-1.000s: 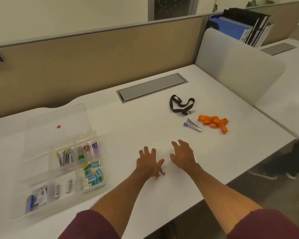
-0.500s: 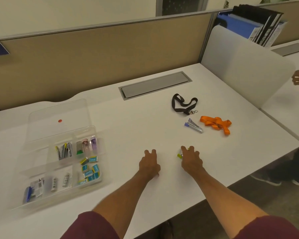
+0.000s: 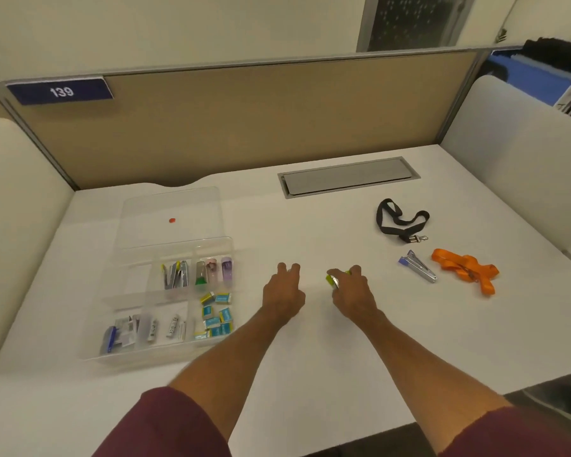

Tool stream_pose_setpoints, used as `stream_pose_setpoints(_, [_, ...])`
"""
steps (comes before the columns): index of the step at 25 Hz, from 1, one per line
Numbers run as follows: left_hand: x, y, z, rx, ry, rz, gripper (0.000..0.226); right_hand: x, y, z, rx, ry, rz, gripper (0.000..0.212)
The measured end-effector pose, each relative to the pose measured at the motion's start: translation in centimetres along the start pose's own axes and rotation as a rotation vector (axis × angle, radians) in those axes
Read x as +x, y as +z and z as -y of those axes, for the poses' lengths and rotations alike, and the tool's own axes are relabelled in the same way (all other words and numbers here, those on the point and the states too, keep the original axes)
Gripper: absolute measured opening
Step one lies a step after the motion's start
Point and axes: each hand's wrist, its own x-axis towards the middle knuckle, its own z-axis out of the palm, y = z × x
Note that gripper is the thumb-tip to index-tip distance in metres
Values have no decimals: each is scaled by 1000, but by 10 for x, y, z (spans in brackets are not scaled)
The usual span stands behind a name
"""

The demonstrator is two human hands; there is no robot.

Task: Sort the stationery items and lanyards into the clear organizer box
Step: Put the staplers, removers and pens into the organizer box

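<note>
The clear organizer box (image 3: 136, 356) lies open at the left of the white desk, its lid (image 3: 170, 206) folded back. Its compartments hold small staplers (image 3: 178, 275), blue staple boxes (image 3: 216, 316) and other small items. My right hand (image 3: 353, 295) is closed around a yellow-green mini stapler (image 3: 332, 280) near the desk's middle. My left hand (image 3: 282, 291) rests palm down beside it with curled fingers; whatever is under it is hidden. A black lanyard (image 3: 399, 221), a blue mini stapler (image 3: 417, 267) and an orange lanyard (image 3: 465, 268) lie to the right.
A grey cable hatch (image 3: 346, 176) is set into the desk at the back. A tan partition (image 3: 261, 120) stands behind, and white dividers (image 3: 524, 166) close both sides. The desk's front edge runs near my right forearm.
My right hand has closed on the yellow-green stapler and lifted it a little. My left hand has curled over the pink item seen earlier, which no longer shows. The view has swung left.
</note>
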Motion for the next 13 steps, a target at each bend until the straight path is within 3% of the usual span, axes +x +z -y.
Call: stream_pose_setpoints(13, [1,-99,175,-32,-196,-290,46,29,41,209,66,-298,108,49])
